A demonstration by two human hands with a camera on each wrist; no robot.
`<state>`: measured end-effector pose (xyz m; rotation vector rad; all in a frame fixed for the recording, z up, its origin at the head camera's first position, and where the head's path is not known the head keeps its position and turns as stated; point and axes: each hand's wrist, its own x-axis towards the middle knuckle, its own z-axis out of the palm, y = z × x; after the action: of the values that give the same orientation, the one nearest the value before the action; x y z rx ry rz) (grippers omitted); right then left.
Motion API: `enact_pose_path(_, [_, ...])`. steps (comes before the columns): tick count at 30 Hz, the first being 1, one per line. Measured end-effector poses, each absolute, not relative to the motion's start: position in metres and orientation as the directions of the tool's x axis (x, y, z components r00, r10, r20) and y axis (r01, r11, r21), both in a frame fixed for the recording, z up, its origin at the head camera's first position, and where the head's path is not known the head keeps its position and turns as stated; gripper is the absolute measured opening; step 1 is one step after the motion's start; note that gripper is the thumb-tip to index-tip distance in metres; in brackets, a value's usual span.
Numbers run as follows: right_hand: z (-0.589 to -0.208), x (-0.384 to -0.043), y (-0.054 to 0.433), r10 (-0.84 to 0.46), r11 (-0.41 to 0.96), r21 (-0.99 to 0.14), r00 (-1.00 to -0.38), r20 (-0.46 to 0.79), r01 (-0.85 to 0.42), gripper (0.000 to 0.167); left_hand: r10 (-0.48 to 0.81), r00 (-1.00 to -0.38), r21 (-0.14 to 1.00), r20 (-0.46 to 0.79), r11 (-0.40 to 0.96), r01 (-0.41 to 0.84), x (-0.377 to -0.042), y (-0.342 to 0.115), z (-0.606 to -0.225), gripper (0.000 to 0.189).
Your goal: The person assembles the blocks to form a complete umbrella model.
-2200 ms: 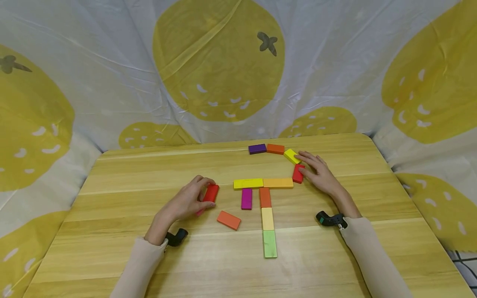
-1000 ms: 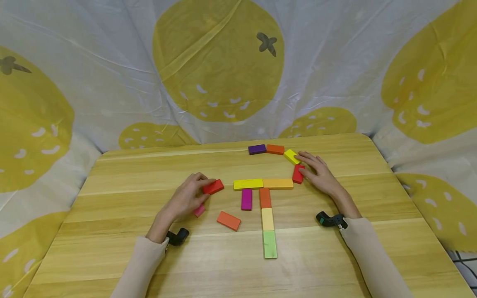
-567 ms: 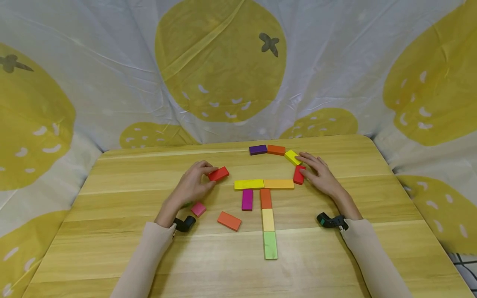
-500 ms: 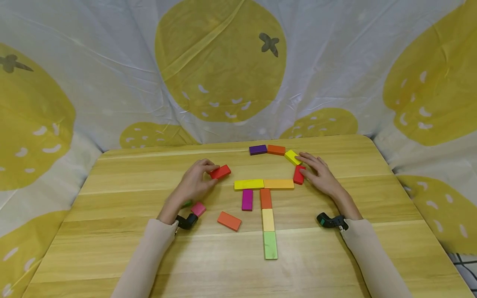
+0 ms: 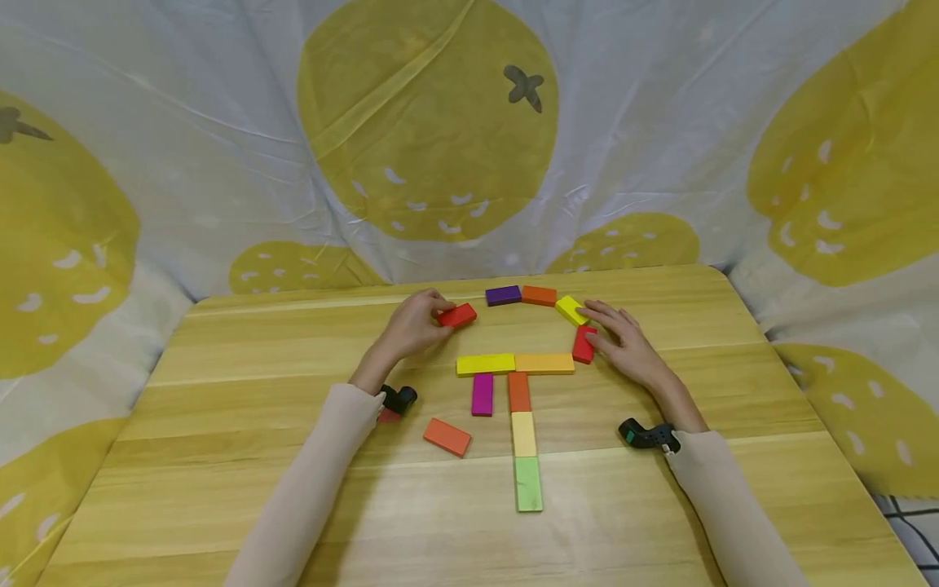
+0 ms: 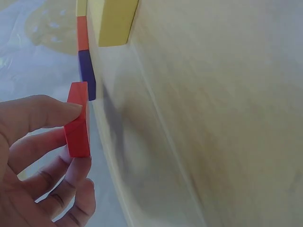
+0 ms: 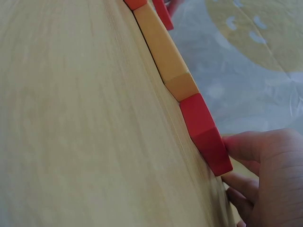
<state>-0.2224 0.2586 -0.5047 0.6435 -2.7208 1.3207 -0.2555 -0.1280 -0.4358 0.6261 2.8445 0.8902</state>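
My left hand (image 5: 412, 328) pinches a red wooden block (image 5: 457, 315) between thumb and fingers, left of a purple block (image 5: 503, 296). In the left wrist view the held red block (image 6: 78, 127) appears close to the purple block's end, raised off the tabletop. Beyond the purple block, an orange block (image 5: 539, 296), a yellow block (image 5: 570, 310) and a second red block (image 5: 584, 346) continue a curve. My right hand (image 5: 625, 344) rests at that curve, its fingers by the yellow block and its thumb touching the second red block (image 7: 203, 127).
Inside the curve's lower end lie a yellow block (image 5: 486, 364) and a light orange block (image 5: 544, 364) end to end. Below them are magenta (image 5: 482, 395), orange (image 5: 518, 392), cream (image 5: 524, 434) and green (image 5: 528, 484) blocks. A loose orange block (image 5: 447, 438) lies left; a pink block (image 5: 389, 416) is partly hidden.
My left hand has picked up the red block, turned it, and carried it away from me and rightward towards the purple block. The right hand has stayed in place.
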Motion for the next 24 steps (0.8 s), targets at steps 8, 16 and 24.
enact_pose_path(8, [-0.505, -0.223, 0.258, -0.341, 0.557, -0.735, -0.913, 0.224, -0.388, 0.045, 0.417, -0.909, 0.529, -0.011, 0.774, 0.348, -0.273, -0.117, -0.443, 0.04])
enact_pose_path(16, [-0.505, -0.224, 0.258, -0.337, 0.562, -0.731, -0.914, 0.226, -0.388, 0.046, 0.423, -0.906, 0.528, -0.012, 0.772, 0.354, -0.282, -0.114, -0.447, 0.045])
enact_pose_path(24, [-0.505, -0.223, 0.258, -0.342, 0.562, -0.728, -0.912, 0.227, -0.392, 0.046, 0.414, -0.909, 0.567, -0.05, 0.761, 0.315, -0.286, -0.112, -0.446, 0.049])
